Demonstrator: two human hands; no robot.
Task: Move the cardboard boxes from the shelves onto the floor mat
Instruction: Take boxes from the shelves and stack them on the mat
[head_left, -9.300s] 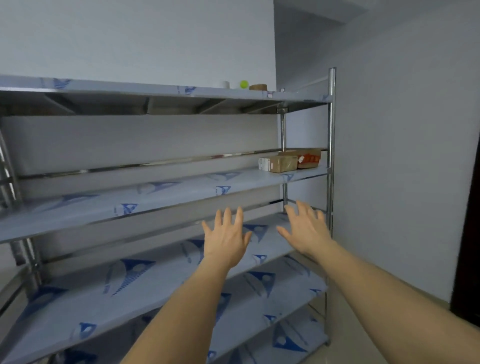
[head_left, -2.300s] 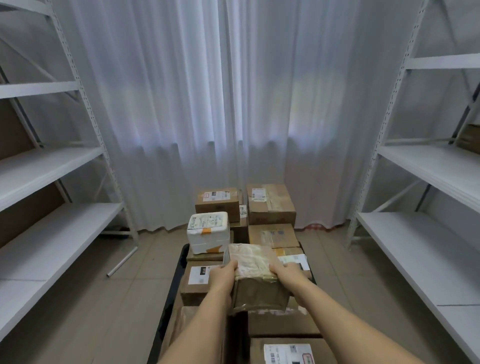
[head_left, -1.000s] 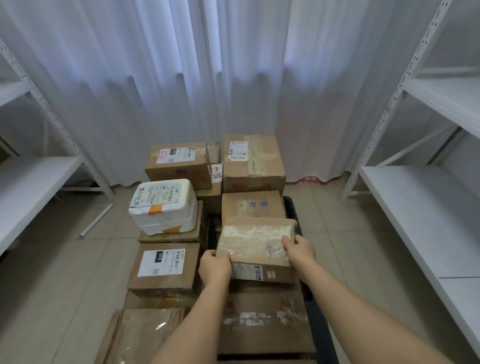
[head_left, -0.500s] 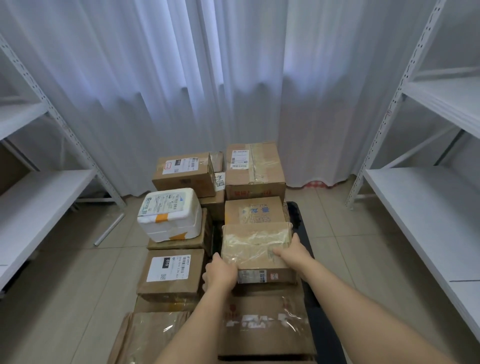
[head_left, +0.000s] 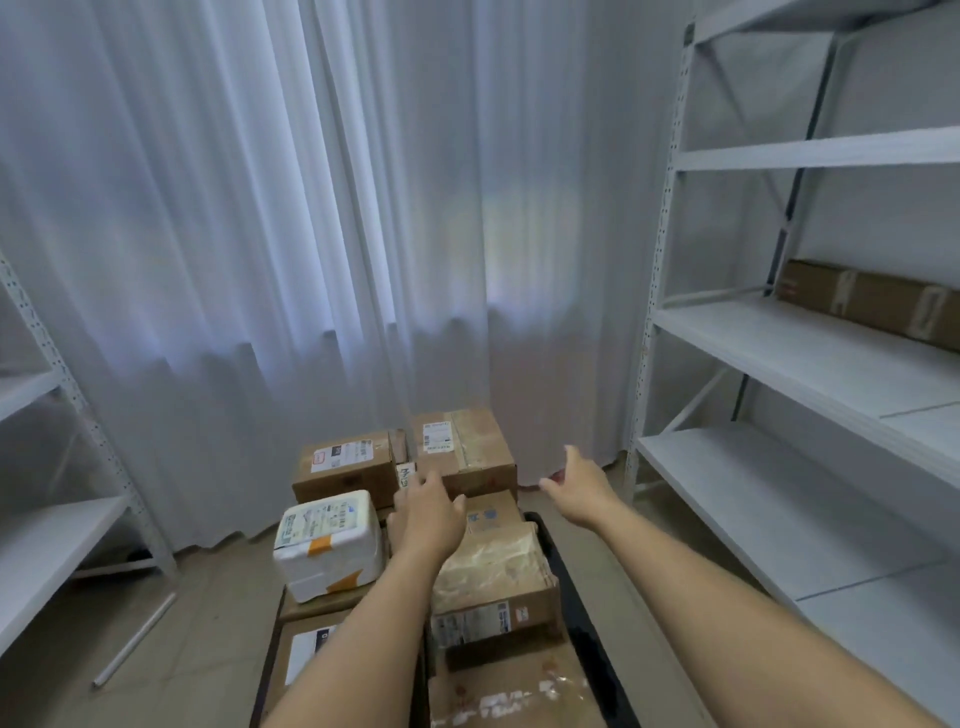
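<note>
A taped cardboard box (head_left: 493, 587) with a crinkled plastic-wrapped top lies on the stack over the black floor mat (head_left: 576, 613). My left hand (head_left: 428, 519) hovers above it with relaxed fingers and holds nothing. My right hand (head_left: 582, 486) is raised to the right of the stack, fingers spread, also holding nothing. Several other cardboard boxes sit on the mat, among them a large one (head_left: 462, 452) at the back and a labelled one (head_left: 345, 467) beside it. A long cardboard box (head_left: 867, 301) remains on the right shelf (head_left: 779, 358).
A white foam box (head_left: 330, 543) with orange tape sits on the left of the stack. White metal shelving stands on the right and on the left (head_left: 52, 545). White curtains (head_left: 311, 234) hang behind the pile. Tiled floor (head_left: 171, 623) lies left of the mat.
Both hands have let go of the plastic-wrapped box, which now rests on the stack. The hands have lifted away with fingers open, and the view has tilted upward.
</note>
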